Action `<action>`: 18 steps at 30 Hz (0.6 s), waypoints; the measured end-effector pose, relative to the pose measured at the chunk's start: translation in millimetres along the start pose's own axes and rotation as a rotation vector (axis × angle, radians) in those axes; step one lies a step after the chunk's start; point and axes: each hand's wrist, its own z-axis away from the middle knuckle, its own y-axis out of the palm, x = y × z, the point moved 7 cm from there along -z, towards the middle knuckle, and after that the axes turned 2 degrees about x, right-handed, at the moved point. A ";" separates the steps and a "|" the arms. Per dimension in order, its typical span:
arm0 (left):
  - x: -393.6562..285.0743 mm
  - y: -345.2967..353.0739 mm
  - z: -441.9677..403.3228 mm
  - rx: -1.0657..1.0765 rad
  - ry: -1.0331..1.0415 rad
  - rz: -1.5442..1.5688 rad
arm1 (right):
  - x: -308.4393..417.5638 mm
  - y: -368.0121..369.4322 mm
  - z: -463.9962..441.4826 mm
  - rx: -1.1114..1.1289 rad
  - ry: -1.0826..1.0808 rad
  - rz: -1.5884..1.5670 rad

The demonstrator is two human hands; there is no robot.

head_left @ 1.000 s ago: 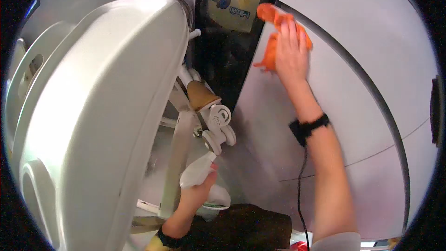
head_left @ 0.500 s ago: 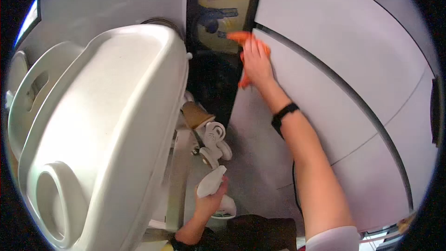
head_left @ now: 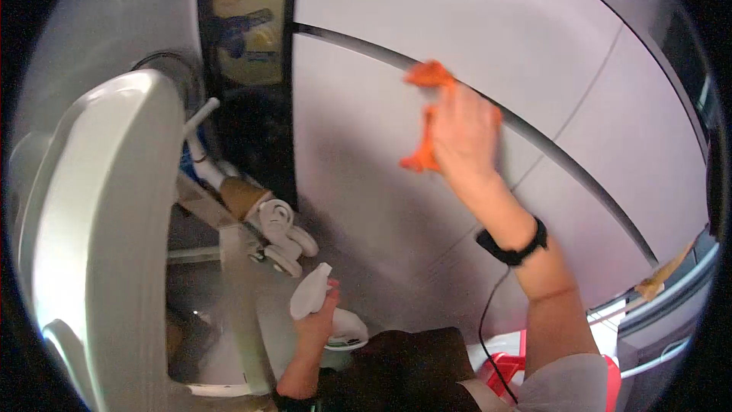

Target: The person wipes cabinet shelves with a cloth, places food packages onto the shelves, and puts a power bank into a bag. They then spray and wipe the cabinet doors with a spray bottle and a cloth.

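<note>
My right hand (head_left: 467, 133), blurred by motion, presses an orange cloth (head_left: 430, 74) against a white cabinet front (head_left: 358, 122), just below its dark horizontal groove. Parts of the cloth stick out past my fingers on the left and at the wrist side. Low in the view, my left hand (head_left: 319, 326) is closed around a white spray bottle (head_left: 310, 294); its head points up, and the lower part is hidden by my hand. A black band (head_left: 518, 243) circles my right wrist.
A large white moulded tray (head_left: 99, 206) on a wheeled frame fills the left side. White casters (head_left: 277, 219) stand on the grey floor by the cabinet. Near my left hand is a white tub (head_left: 349, 329). A dark cable (head_left: 485, 320) hangs by my right arm, above something red (head_left: 507, 365).
My right hand has moved the orange cloth rightward along the cabinet front, away from the dark glossy panel. The camera has turned right. My left hand still holds the spray bottle.
</note>
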 end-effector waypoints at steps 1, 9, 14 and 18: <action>-1.5 6.3 1.2 0.025 -0.009 0.013 | -28.5 -13.1 25.6 0.035 0.006 0.007; -14.3 11.7 11.3 0.061 -0.190 0.032 | -140.9 -31.8 146.2 -0.051 0.536 -0.238; -39.0 -11.8 22.8 -0.029 -0.103 -0.025 | 27.8 12.0 42.2 -0.300 -0.055 -0.176; -55.3 -48.4 31.5 -0.141 -0.081 -0.057 | 115.5 38.0 -81.3 -0.583 -0.184 -0.560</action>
